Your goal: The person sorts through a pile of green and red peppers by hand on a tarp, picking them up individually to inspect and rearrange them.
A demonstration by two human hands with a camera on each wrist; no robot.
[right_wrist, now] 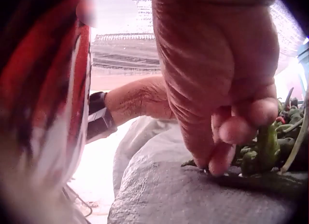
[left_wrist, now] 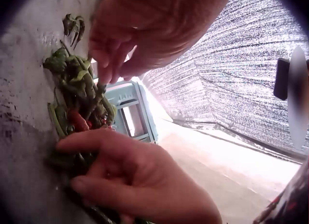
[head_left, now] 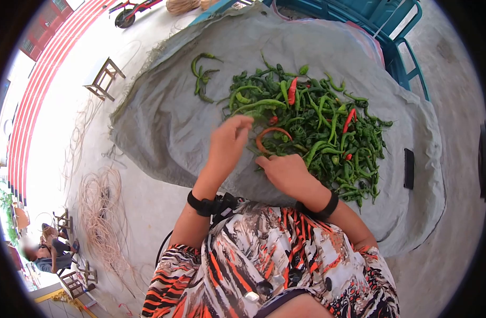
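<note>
Many green chili peppers [head_left: 327, 138], a few of them red, lie heaped on a grey cloth [head_left: 163, 122]. At the heap's near left edge my left hand [head_left: 229, 142] pinches a green pepper [left_wrist: 100, 91], whose end shows below its fingertips. My right hand [head_left: 290, 172] is low beside it, by a curved orange-red pepper [head_left: 264, 139]. In the right wrist view that hand's fingers [right_wrist: 219, 161] are curled near the cloth, and a thin green pepper end [right_wrist: 188, 163] sticks out from them; its other end is hidden.
Several green peppers [head_left: 203, 79] lie apart on the left. A black phone-like object [head_left: 409, 168] rests on the cloth's right side. Behind stands a blue metal frame [head_left: 407, 58]. On the floor at left are a wooden stool [head_left: 104, 79], coiled strands [head_left: 102, 212] and a seated person [head_left: 54, 249].
</note>
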